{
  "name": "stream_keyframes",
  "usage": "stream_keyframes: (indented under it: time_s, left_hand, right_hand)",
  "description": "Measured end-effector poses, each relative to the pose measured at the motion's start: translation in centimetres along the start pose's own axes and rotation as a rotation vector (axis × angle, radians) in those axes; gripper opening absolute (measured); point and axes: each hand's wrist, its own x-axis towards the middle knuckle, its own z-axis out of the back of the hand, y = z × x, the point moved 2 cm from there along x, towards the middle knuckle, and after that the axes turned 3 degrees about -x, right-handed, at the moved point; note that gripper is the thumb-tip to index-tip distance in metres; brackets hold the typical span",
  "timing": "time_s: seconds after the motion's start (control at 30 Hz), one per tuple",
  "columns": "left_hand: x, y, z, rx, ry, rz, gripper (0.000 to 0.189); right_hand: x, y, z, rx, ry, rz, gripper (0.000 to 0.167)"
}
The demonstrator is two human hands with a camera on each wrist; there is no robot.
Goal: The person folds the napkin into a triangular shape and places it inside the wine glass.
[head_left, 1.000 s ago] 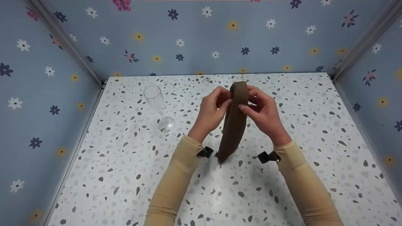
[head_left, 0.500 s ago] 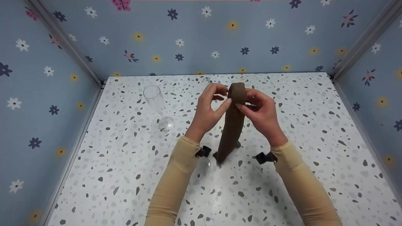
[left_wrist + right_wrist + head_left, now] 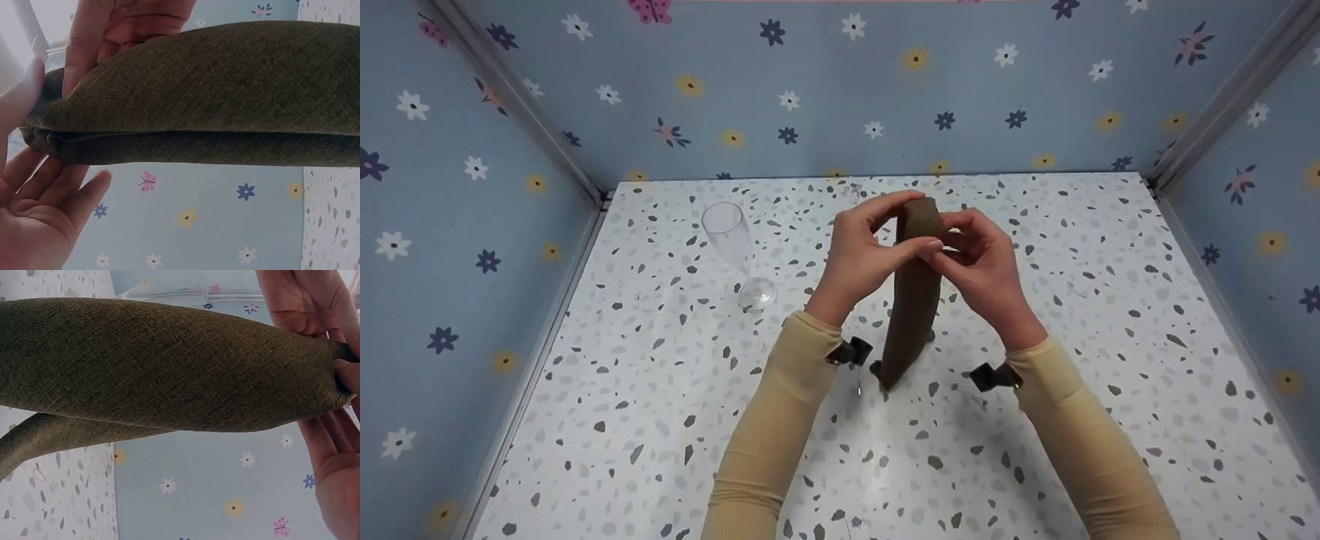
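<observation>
Apparently folding, my curled left hand [image 3: 861, 251] and right hand [image 3: 988, 268] pinch the cloth [image 3: 916, 307] at its twelve-o'clock end, needing even pressure next.

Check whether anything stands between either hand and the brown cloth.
Nothing visible does. The left hand and right hand both grip the top end of the brown cloth directly, one from each side. The clear champagne flute is off to the left, apart from both hands and the cloth.
</observation>
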Motion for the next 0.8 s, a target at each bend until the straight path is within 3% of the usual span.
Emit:
stream_keyframes:
  time_s: [0.23,0.37,0.53,0.67,0.8]
  left_hand:
    - [0.6,0.0,-0.4,0.032,-0.013,-0.055,0.045]
    - [0.9,1.4,-0.6,0.032,-0.028,-0.076,0.047]
    - [1.2,2.5,-0.6,0.005,-0.066,-0.094,0.049]
    - [1.2,2.6,-0.6,-0.061,-0.066,-0.044,0.054]
    - [0.6,1.9,-0.5,-0.130,-0.030,0.069,0.062]
  right_hand:
    - [0.2,-0.2,0.5,0.148,0.004,-0.105,0.045]
    - [0.2,-0.1,0.8,0.156,0.038,-0.132,0.045]
    - [0.3,0.3,0.9,0.087,0.067,-0.113,0.038]
    - [0.2,0.6,0.9,0.042,0.042,-0.083,0.035]
    - [0.1,0.6,1.0,0.022,0.014,-0.080,0.033]
